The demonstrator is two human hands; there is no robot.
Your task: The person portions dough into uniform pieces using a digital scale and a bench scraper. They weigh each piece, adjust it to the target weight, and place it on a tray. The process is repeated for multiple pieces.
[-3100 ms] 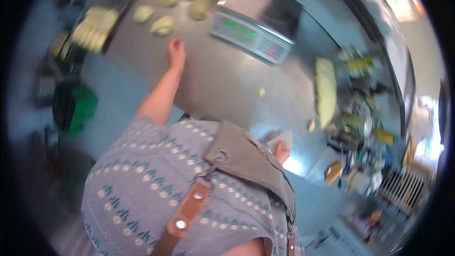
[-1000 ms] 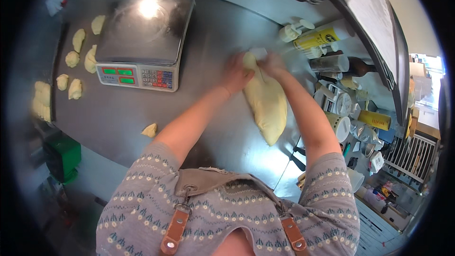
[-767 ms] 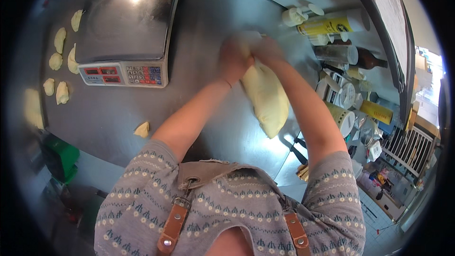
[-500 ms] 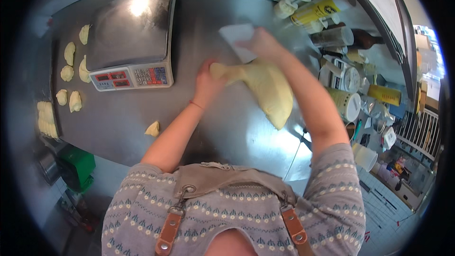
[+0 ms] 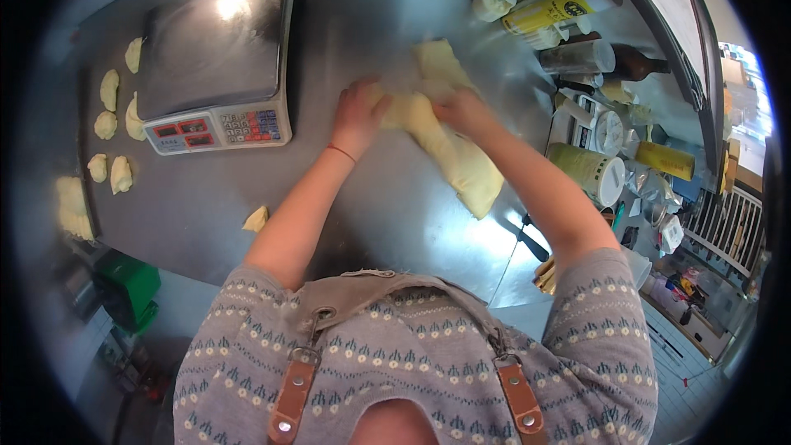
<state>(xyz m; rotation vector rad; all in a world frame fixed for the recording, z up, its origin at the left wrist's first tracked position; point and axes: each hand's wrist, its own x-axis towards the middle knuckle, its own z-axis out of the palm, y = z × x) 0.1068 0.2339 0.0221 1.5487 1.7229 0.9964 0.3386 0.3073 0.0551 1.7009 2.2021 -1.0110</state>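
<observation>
A long, pale yellow slab of dough (image 5: 470, 173) lies bent across the metal worktop, with its far end beyond my right hand. My left hand (image 5: 360, 114) is closed on a narrow strip of dough (image 5: 399, 111) that sticks out leftward from the slab. My right hand (image 5: 464, 110) presses down where this strip meets the slab, its fingers closed. The white dough scraper in it is hard to see, blurred and hidden by the fingers. A small dough scrap (image 5: 256, 218) lies by my left forearm.
A digital scale (image 5: 218, 49) with a dark tray stands at the far left. Several dough pieces (image 5: 105, 125) lie left of it, near more dough (image 5: 72, 208) at the edge. Bottles, tubs (image 5: 608, 181) and a small scale (image 5: 606, 128) line the right side. A dark-handled tool (image 5: 534, 243) lies near right.
My right hand has come down and nearer with the scraper, from above the worktop onto the dough. My left hand still holds the strip's end. The view has shifted slightly.
</observation>
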